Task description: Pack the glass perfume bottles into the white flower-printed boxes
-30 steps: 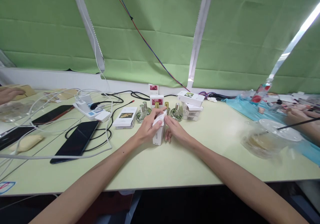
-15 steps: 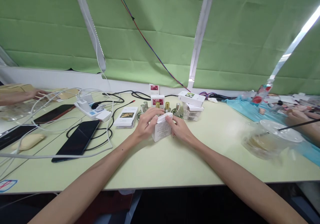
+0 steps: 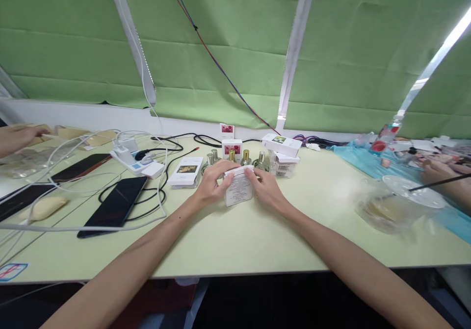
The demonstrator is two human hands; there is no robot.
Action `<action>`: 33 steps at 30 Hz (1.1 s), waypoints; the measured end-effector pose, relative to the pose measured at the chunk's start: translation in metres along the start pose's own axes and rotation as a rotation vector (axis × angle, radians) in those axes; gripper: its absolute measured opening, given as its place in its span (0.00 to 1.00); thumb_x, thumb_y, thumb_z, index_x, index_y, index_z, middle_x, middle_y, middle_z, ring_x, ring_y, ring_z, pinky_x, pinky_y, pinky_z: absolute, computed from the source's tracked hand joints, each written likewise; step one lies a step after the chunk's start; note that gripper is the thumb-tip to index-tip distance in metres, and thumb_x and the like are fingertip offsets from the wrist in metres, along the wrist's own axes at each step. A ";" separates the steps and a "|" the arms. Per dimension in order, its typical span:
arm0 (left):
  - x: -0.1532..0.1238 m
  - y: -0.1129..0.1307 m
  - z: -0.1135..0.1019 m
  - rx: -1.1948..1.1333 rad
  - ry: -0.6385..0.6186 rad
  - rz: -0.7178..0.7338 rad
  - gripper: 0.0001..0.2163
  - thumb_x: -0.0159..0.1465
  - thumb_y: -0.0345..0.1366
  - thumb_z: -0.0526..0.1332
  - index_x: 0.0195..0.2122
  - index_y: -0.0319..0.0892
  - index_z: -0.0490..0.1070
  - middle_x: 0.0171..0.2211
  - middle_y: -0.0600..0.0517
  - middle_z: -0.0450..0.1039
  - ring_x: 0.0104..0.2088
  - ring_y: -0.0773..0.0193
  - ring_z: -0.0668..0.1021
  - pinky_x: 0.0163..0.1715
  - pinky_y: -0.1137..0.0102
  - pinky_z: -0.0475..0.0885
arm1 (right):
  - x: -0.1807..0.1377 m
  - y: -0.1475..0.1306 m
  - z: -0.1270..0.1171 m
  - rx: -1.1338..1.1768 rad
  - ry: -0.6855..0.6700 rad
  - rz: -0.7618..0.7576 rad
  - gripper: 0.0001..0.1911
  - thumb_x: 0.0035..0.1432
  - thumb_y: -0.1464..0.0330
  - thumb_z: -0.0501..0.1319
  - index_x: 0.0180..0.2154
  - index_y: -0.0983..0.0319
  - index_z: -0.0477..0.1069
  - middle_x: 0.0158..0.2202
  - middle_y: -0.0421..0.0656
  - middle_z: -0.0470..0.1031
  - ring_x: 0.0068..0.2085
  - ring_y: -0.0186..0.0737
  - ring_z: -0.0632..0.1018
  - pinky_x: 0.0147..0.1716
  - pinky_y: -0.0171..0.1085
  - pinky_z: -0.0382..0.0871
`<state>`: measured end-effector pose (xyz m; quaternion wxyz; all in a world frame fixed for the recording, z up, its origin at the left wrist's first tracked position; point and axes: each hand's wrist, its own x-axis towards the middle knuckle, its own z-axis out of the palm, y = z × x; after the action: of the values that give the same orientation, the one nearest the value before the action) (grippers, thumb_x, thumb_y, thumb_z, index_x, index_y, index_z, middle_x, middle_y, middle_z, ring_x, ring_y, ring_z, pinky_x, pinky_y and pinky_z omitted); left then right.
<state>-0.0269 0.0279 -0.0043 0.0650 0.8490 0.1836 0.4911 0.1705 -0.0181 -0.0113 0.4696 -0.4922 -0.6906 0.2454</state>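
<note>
While both hands meet at the middle of the desk (image 3: 287,250), a white carton (image 3: 239,191) stands nearly upright between them, the side with small print turned towards the wearer. The left hand (image 3: 212,183) has its fingers clamped on the carton's upper left part, the thumb on the near face and the others reaching over the top. The right hand (image 3: 267,190) grips the upper right corner, thumb pressed at the top edge; its other fingers are partly hidden behind. Whether the carton's base touches the desk, I cannot tell.

Just behind the hands stand glass bottles: silver-capped bottles (image 3: 210,160) at the left, gold-capped bottles (image 3: 246,158) in the middle, and one more silver-capped bottle (image 3: 262,163) at the right. A pink-flower carton (image 3: 231,147) stands behind the gold caps. Left of the bottles lies a yellow-flower carton (image 3: 187,169), picture up. To their right, a green-pictured carton (image 3: 281,144) rests on a barcoded box (image 3: 284,166).

Farther left, a black smartphone (image 3: 114,206) lies near a white power strip (image 3: 125,158) among cables. Well to the right stands a lidded plastic cup (image 3: 390,209) with a black straw.
</note>
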 end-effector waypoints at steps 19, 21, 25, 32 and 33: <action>0.000 -0.004 -0.009 0.039 -0.057 0.113 0.13 0.71 0.34 0.54 0.51 0.38 0.74 0.45 0.42 0.79 0.45 0.58 0.79 0.46 0.63 0.75 | 0.001 0.003 0.002 -0.040 0.012 -0.008 0.30 0.68 0.45 0.47 0.32 0.61 0.73 0.31 0.42 0.75 0.32 0.38 0.71 0.31 0.36 0.60; 0.000 -0.003 -0.008 0.036 -0.043 0.105 0.13 0.71 0.34 0.53 0.50 0.38 0.75 0.45 0.42 0.79 0.45 0.58 0.79 0.46 0.62 0.75 | 0.000 0.002 0.001 -0.037 0.014 -0.009 0.30 0.68 0.45 0.47 0.32 0.61 0.72 0.31 0.42 0.75 0.32 0.38 0.71 0.31 0.36 0.60; -0.001 -0.002 -0.006 0.037 -0.028 0.099 0.13 0.71 0.35 0.53 0.50 0.38 0.75 0.44 0.42 0.79 0.45 0.58 0.79 0.46 0.62 0.75 | 0.000 0.001 0.001 -0.037 0.016 0.006 0.31 0.68 0.44 0.47 0.32 0.61 0.73 0.31 0.42 0.75 0.31 0.39 0.70 0.31 0.37 0.60; 0.000 -0.002 -0.007 0.037 -0.045 0.123 0.14 0.72 0.35 0.53 0.51 0.39 0.75 0.44 0.43 0.79 0.44 0.58 0.79 0.46 0.62 0.75 | 0.000 0.002 0.002 -0.045 0.024 -0.009 0.31 0.68 0.44 0.47 0.31 0.61 0.73 0.31 0.42 0.76 0.32 0.39 0.71 0.31 0.36 0.60; 0.000 -0.002 -0.007 0.037 -0.046 0.130 0.14 0.71 0.35 0.53 0.51 0.39 0.75 0.44 0.43 0.79 0.44 0.58 0.79 0.46 0.62 0.75 | 0.000 0.003 0.002 -0.046 0.023 -0.011 0.31 0.68 0.44 0.47 0.32 0.61 0.73 0.32 0.42 0.76 0.32 0.39 0.71 0.31 0.36 0.60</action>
<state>-0.0333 0.0296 -0.0017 0.0214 0.8712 0.1354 0.4714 0.1701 -0.0164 -0.0145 0.4675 -0.5018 -0.6934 0.2212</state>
